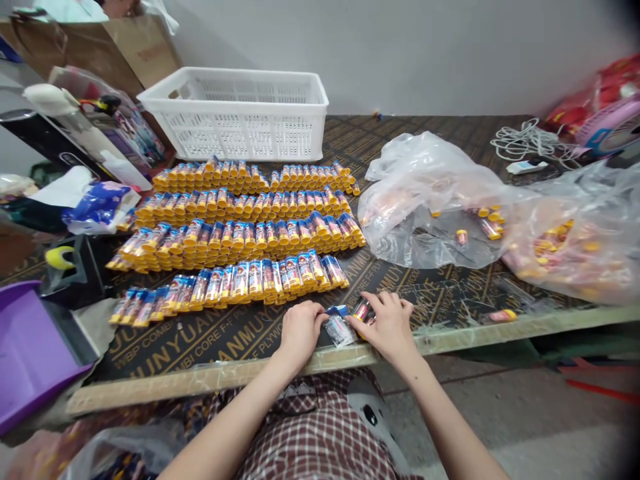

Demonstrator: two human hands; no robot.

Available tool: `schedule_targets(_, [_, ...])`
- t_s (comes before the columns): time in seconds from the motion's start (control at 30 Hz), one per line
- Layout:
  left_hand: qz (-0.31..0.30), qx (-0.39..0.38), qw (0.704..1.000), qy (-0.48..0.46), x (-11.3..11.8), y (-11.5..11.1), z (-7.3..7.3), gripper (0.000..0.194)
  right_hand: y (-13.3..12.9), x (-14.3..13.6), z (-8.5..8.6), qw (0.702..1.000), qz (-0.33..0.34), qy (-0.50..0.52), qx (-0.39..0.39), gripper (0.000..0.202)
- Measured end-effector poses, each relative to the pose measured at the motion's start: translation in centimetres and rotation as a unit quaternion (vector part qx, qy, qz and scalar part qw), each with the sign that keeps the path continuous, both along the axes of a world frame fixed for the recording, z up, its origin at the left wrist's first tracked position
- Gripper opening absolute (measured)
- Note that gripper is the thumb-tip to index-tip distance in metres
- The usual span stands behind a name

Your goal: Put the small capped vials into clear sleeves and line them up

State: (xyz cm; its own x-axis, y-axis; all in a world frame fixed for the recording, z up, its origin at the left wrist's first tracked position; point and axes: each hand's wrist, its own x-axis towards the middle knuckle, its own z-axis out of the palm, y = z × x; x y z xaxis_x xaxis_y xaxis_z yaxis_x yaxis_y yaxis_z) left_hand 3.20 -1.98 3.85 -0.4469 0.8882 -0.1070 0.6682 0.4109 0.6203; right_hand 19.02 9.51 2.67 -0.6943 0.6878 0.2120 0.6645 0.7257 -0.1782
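Near the front edge of the table, my left hand [301, 330] pinches a small clear packet with a blue top [341, 329]. Just to its right, my right hand [389, 327] is closed around a small tube with a yellow end [361, 311], its fingers partly covering it. The thumb of that hand reaches to the packet's edge. Beyond both hands lie stacked rows of small printed tubes [250, 279] with yellow ends and blue tops. One loose tube [503, 316] rests by the front edge on the right.
A white plastic basket [250, 127] stands behind the rows. Clear plastic bags [425, 167] holding tubes spread over the right side. Farther right are a coiled white cable [535, 143] and a pink fan [613, 127]. A purple dustpan [40, 353] sits at the left edge.
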Motion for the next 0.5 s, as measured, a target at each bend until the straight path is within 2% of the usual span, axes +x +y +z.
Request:
schedule_targets(0.17, [0.018, -0.014, 0.999, 0.023, 0.3, -0.1, -0.2, 0.005, 0.2, -0.5, -0.4, 0.998, -0.006, 0.021, -0.054, 0.046])
schedule_targets(0.23, [0.021, 0.003, 0.999, 0.025, 0.4, -0.1, -0.3, 0.002, 0.3, -0.5, -0.5, 0.995, -0.02, 0.051, -0.083, 0.049])
schedule_targets(0.3, [0.035, 0.044, 0.998, 0.006, 0.4, -0.3, -0.2, 0.008, 0.2, -0.3, -0.4, 0.989, -0.038, 0.096, -0.111, 0.052])
schedule_targets(0.4, [0.088, 0.106, 0.982, -0.127, 0.3, -0.7, -0.1, 0.013, -0.3, 0.1, 0.2, 0.966, -0.051, 0.199, -0.156, 0.047])
schedule_targets(0.43, [0.111, 0.12, 0.965, -0.203, 0.3, -0.8, 0.0, 0.015, -0.6, 0.3, 0.5, 0.953, -0.054, 0.24, -0.178, 0.045])
schedule_targets(0.5, [0.165, 0.142, 0.906, -0.363, 0.2, -1.2, 0.2, 0.019, -1.4, 0.7, 1.3, 0.921, -0.051, 0.311, -0.23, 0.036])
